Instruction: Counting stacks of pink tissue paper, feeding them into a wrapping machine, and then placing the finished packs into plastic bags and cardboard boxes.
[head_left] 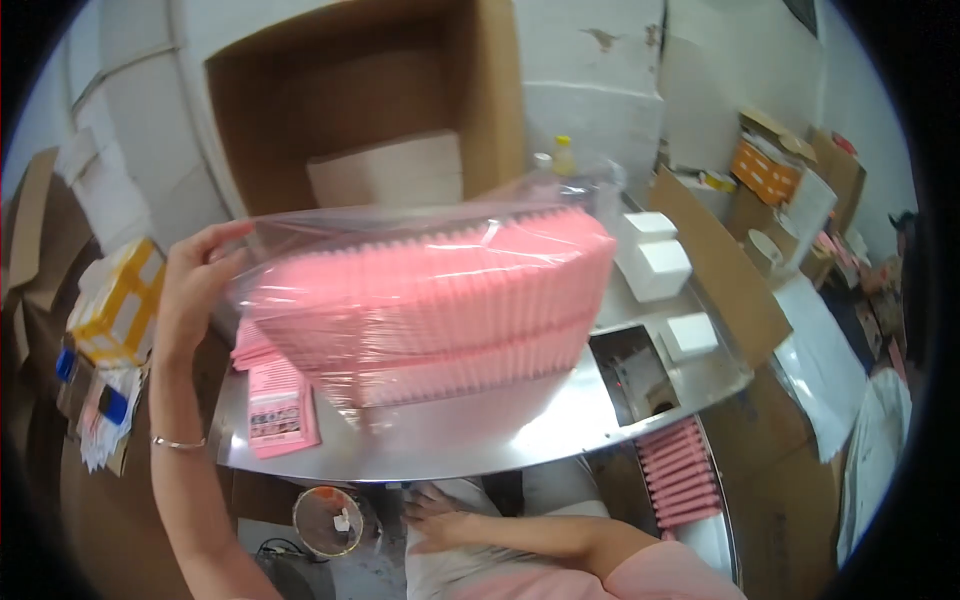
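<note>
My left hand [205, 280] grips the left end of a clear plastic bag [340, 235], its fingers closed on the film. Packed tightly in the bag are rows of slim pink pieces [450, 310]; their exact kind I cannot tell. The bag is tilted above the shiny metal table [470, 440]; whether its underside touches the table I cannot tell. My right hand [440, 520] lies flat on my thigh below the table edge, fingers apart and holding nothing. Beside the bag's left end lies a pile of pink printed packets [283, 410].
A big open cardboard box [490, 110] stands behind the bag. White boxes [663, 270] and a dark rectangular panel [632, 375] are at the table's right. Pink tubes fill a tray [715, 450] lower right. A yellow-and-white carton [120, 300] stands left, a round bin [328, 522] below.
</note>
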